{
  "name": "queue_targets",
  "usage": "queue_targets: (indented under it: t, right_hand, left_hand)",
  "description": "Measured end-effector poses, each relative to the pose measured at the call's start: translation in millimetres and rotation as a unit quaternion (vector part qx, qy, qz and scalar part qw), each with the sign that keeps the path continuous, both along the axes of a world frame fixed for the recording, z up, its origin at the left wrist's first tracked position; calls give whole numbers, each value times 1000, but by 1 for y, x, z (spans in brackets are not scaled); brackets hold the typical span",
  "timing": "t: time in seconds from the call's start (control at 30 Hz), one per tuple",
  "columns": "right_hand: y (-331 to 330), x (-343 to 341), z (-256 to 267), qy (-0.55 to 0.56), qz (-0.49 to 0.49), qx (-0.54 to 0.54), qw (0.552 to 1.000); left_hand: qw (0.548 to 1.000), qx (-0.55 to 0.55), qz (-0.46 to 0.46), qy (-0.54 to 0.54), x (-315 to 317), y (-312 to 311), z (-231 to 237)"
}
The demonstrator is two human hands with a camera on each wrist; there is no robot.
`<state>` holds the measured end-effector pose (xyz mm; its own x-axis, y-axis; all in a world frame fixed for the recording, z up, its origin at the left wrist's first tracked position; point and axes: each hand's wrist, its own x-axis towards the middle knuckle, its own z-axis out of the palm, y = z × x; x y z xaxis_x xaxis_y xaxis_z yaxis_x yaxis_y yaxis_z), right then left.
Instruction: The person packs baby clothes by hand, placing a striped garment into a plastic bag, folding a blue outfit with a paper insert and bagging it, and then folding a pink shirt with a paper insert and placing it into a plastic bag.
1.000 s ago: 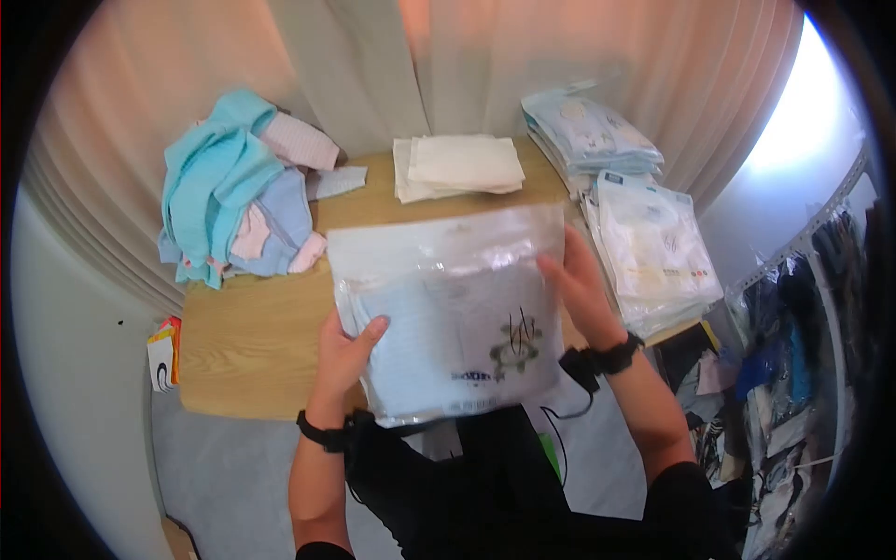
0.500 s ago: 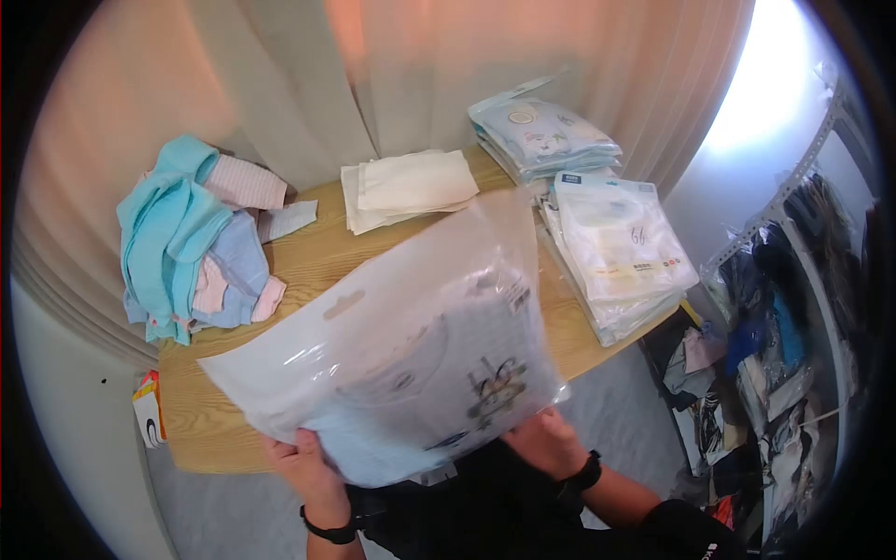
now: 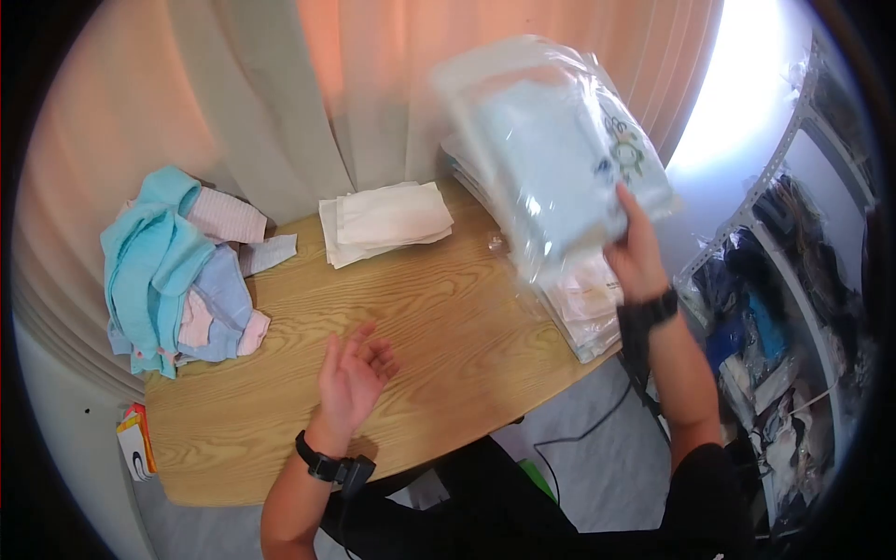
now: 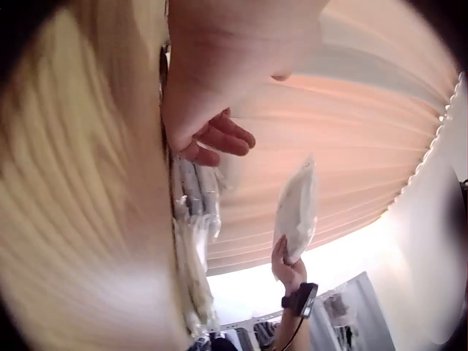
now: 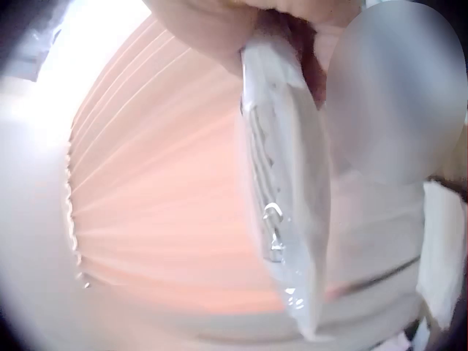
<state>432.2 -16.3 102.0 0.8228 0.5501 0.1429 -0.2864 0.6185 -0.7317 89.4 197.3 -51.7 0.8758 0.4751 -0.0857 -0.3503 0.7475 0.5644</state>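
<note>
A clear bag with folded light blue fabric (image 3: pixel 546 154) hangs tilted in the air above the right side of the table, over the stacked packages (image 3: pixel 583 289). My right hand (image 3: pixel 641 257) grips its lower right edge, the thumb on the front. In the right wrist view the bag (image 5: pixel 289 183) shows edge-on below the hand (image 5: pixel 227 25). Over the table's front part, my left hand (image 3: pixel 355 378) holds nothing, palm up with fingers loosely bent; the left wrist view shows this hand (image 4: pixel 219 80) close to the camera.
On the wooden table (image 3: pixel 392 317), a heap of turquoise, blue and pink clothes (image 3: pixel 168 271) lies at the left and folded white sheets (image 3: pixel 392 219) at the back. A shelf rack with bagged clothes (image 3: pixel 765 327) stands at the right, a curtain (image 3: pixel 252 103) behind.
The bag has moved from in front of my body up and to the right, carried by my right hand. My left hand has let go of it and is over the table.
</note>
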Motion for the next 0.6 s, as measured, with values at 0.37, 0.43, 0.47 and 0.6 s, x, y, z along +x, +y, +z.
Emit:
queue_targets:
  t: [0.37,0.43,0.47,0.6]
  right_hand:
    - [108,252,-70,-3,-56,-244,968]
    - [118,266,-75,7,-49,-251,967]
    - [125,275,-77,15,-51,-259,964]
    - [141,251,-65,-31,-122,-368,921]
  left_hand:
    - [990,-48,-115,72,-5,29,-41]
    - [988,-52,-122,82,-6,27,-40]
    - [987,-60,-124,87,-7,26,-38]
    - [986,-72,-125,87,-6,28,-32]
